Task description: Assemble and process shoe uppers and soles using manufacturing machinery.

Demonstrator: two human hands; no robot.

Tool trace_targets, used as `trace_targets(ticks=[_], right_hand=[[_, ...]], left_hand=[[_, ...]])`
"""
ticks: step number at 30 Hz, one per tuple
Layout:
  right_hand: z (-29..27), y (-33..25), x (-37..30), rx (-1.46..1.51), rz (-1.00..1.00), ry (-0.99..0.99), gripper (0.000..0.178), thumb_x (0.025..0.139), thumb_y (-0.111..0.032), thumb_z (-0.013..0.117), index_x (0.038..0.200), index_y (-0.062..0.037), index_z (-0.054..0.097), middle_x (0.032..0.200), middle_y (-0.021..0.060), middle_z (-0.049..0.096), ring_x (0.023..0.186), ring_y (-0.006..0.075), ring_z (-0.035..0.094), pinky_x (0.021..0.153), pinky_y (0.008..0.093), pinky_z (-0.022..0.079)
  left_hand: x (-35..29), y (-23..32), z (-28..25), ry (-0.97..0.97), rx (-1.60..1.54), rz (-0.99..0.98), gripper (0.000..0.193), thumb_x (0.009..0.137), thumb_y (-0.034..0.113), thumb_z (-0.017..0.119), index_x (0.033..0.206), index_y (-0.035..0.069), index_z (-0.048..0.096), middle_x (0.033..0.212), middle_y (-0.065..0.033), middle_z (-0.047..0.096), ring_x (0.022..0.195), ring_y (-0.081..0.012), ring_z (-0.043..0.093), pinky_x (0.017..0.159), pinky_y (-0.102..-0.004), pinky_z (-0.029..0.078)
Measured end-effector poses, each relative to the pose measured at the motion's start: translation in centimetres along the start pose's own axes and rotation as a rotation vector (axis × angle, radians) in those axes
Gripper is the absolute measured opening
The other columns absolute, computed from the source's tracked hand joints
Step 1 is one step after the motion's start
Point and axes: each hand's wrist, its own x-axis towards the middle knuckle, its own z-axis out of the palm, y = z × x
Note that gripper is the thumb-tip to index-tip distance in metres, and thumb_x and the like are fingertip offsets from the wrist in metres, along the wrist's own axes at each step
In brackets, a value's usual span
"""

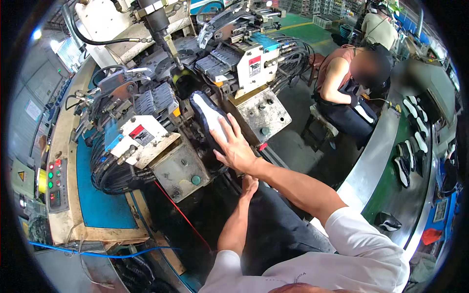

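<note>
A dark shoe upper with a white underside (209, 113) lies bottom-up between the two sides of a shoe-making machine (161, 93), its narrower end pointing at the machine's centre. My right hand (236, 146) rests on its near end, fingers stretched and spread over the white underside, thumb out along the left side. Just below, close to my body, my left hand (250, 185) is closed, fingers curled in. My right wrist and the machine front partly cover it, so what it grips is hidden. A metal rod (172, 51) hangs over the shoe's far end.
Metal boxes with green buttons (196, 180) flank the shoe. A control panel (57, 185) stands at left; a red cable (181, 211) runs below. At right, a seated co-worker (342, 73) handles a shoe beside a green conveyor (383, 188) carrying several shoes (403, 163).
</note>
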Motion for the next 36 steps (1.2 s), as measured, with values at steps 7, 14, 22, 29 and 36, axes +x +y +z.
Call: trace_targets(ticks=[7,14,22,29,36], right_hand=[[0.1,-0.4,-0.6,0.019,0.038,-0.006,0.074,0.09,-0.037,0.079,0.153,-0.007,0.054,0.169,0.0301,0.029,0.157,0.0557,0.02,0.13,0.0589,0.025],[0.7,0.1,0.9,0.009,0.032,0.035,0.077,0.088,-0.032,0.082,0.155,-0.0078,0.051,0.17,0.0291,0.027,0.158,0.0562,0.019,0.106,0.0581,0.056],[4.4,1.5,10.0,0.032,0.083,-0.045,0.07,0.092,-0.033,0.076,0.154,-0.0089,0.053,0.167,0.0304,0.031,0.155,0.0592,0.021,0.115,0.061,0.048],[5.7,3.4,15.6,-0.015,0.02,0.042,0.071,0.091,-0.032,0.078,0.153,-0.0088,0.053,0.162,0.0341,0.036,0.149,0.0613,0.028,0.123,0.0607,0.037],[4.7,1.9,16.9,0.002,0.033,-0.027,0.072,0.093,-0.029,0.078,0.156,-0.0079,0.049,0.165,0.0323,0.032,0.151,0.0608,0.027,0.114,0.0625,0.049]], left_hand=[[-6.6,2.5,-2.3,0.135,0.376,0.041,0.045,0.092,0.013,0.073,0.133,-0.002,0.064,0.13,-0.0295,0.066,0.126,-0.0475,0.06,0.111,-0.0543,0.046],[-15.4,5.6,-6.8,0.134,0.601,-0.118,0.041,0.1,0.016,0.069,0.138,0.001,0.066,0.142,-0.0221,0.062,0.134,-0.0429,0.054,0.115,-0.0548,0.041],[-15.4,3.7,-6.4,0.207,0.716,-0.031,0.033,0.094,0.014,0.073,0.126,0.008,0.07,0.13,-0.0147,0.068,0.129,-0.0374,0.058,0.111,-0.0545,0.043],[-13.3,6.0,-6.4,0.258,0.741,0.054,0.028,0.089,0.012,0.073,0.116,0.009,0.071,0.119,-0.0111,0.068,0.122,-0.0347,0.061,0.107,-0.0521,0.046],[-13.4,5.4,-6.3,0.185,0.778,0.02,0.03,0.088,0.015,0.075,0.118,0.011,0.071,0.125,-0.0085,0.068,0.127,-0.0338,0.059,0.111,-0.0548,0.043]])
